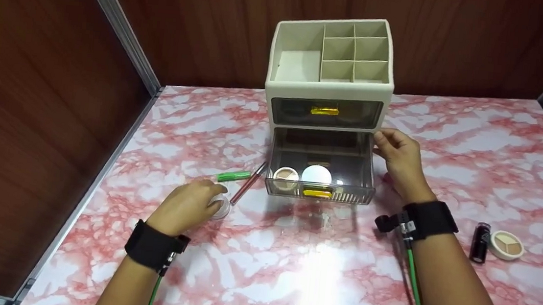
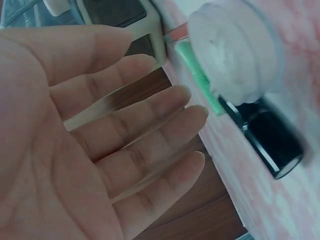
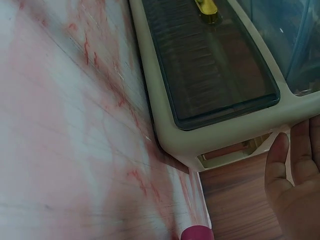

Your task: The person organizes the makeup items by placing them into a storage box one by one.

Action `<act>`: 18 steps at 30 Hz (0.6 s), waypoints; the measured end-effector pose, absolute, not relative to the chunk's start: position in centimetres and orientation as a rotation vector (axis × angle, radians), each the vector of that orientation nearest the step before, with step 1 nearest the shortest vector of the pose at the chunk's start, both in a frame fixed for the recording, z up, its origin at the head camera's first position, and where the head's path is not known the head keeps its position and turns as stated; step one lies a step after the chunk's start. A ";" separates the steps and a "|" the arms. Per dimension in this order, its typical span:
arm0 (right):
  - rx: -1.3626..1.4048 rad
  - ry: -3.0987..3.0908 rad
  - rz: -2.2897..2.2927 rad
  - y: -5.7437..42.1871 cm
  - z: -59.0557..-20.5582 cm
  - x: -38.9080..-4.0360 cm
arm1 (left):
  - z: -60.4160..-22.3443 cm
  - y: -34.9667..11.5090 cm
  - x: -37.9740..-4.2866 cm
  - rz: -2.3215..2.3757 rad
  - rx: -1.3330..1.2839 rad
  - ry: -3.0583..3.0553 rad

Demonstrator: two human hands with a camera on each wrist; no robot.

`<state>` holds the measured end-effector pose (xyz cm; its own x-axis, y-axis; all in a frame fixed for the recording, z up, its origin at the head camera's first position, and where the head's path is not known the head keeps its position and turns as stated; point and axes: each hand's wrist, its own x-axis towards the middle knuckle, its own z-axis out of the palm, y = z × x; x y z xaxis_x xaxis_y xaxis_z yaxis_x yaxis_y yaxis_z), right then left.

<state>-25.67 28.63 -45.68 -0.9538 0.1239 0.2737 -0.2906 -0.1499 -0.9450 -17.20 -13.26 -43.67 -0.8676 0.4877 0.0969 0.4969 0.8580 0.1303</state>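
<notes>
My left hand (image 1: 191, 202) hovers over the left of the table beside a small clear round jar (image 1: 221, 207). In the left wrist view its fingers are straight, apart from the jar (image 2: 235, 52); a glossy black tube (image 2: 272, 140) lies next to it. My right hand (image 1: 401, 159) touches the right side of a cream makeup organizer (image 1: 328, 89) with thumb and fingertips. The organizer's lower see-through drawer (image 1: 344, 166) is pulled out. Inside it are a round three-shade palette (image 1: 286, 177) and a white round item (image 1: 317, 174).
A green tube (image 1: 233, 176) and slim reddish stick (image 1: 248, 184) lie left of the drawer. Right of my right forearm are a black tube (image 1: 480, 242) and another three-shade palette (image 1: 506, 245). A pink object (image 3: 196, 233) shows partly near the organizer. Wooden panels (image 1: 213, 29) stand behind and left.
</notes>
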 end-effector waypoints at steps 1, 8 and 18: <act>0.192 -1.850 2.179 28.6 -45.7 -25.7 | -43.8 -13.4 -17.1 -0.241 -0.786 -2.970; 0.186 -1.844 2.185 28.2 -45.9 -25.8 | -44.9 -14.1 -16.6 -0.283 -0.773 -2.973; 0.160 -1.898 2.135 28.7 -45.7 -25.7 | -45.8 -14.2 -16.9 -0.281 -0.801 -2.934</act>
<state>-25.74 28.67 -45.73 -0.9549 0.1335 0.2653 -0.2792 -0.0983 -0.9552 -16.89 -14.16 -45.82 -0.8590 0.4948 0.1318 0.5108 0.8459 0.1534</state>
